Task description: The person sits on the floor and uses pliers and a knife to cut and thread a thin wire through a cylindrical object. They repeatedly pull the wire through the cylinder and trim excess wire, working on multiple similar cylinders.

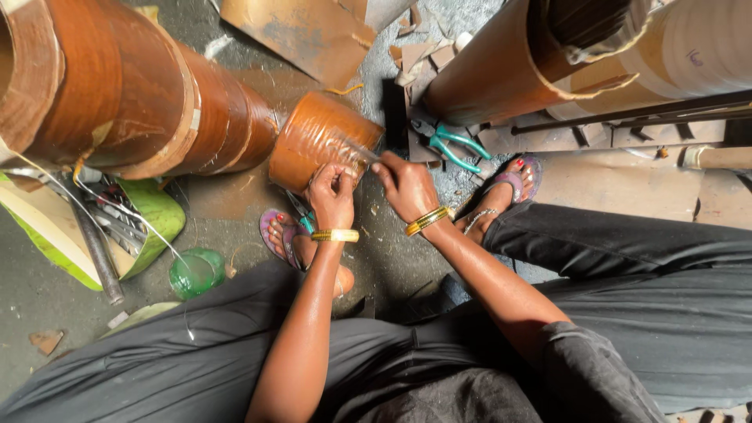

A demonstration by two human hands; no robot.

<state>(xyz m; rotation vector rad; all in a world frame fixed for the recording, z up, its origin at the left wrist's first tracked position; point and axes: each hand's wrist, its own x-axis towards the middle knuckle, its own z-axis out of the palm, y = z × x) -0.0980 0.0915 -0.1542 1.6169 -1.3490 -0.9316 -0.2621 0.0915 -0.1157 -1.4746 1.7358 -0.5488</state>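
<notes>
My left hand (332, 193) and my right hand (406, 186) meet in front of a small rolled cylinder of brown sheet (317, 137) lying on the floor. Between them stretches a strip of clear tape (359, 151) that reaches onto the roll. The left hand pinches one end of the tape with closed fingers. Fingers of the right hand are closed on the other end, close to a thin tool, and I cannot tell if it grips that too. Gold bangles sit on both wrists.
Big brown rolls (133, 94) lie at the left and another large roll (501, 70) at the upper right. Green-handled pliers (458, 149) rest on the floor beyond my right hand. A green bottle (196, 272), a tool tray (117, 223) and cardboard scraps surround my sandalled feet.
</notes>
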